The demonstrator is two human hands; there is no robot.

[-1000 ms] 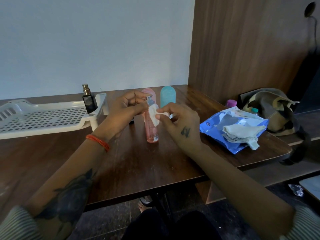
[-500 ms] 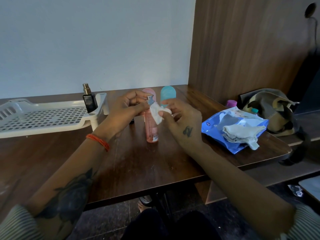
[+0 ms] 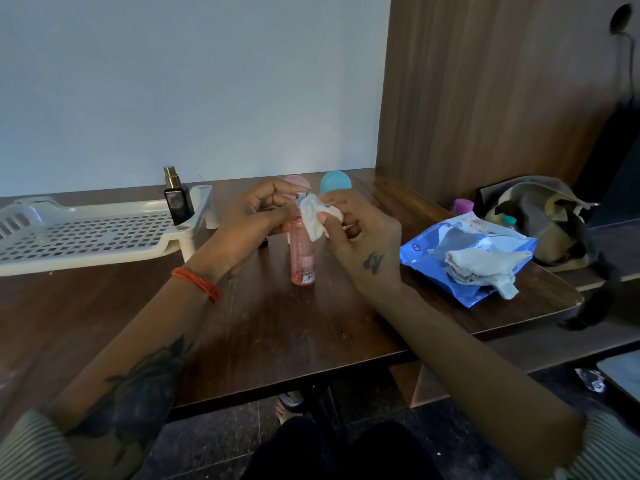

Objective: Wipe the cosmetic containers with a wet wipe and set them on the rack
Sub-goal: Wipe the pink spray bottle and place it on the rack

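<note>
While the pink bottle [image 3: 303, 252] stands upright on the counter [image 3: 277, 327], the left hand [image 3: 249, 220] holds it near the top with curled fingers, and the right hand [image 3: 360, 233] pinches a white wet wipe [image 3: 313, 216] against its cap. The bottle is tall and thin, so a hard rub could tip it over. It might knock the pink and blue containers [image 3: 335, 181] just behind. The white rack [image 3: 86, 237] waits on the left, with a dark bottle [image 3: 177, 199] on it.
</note>
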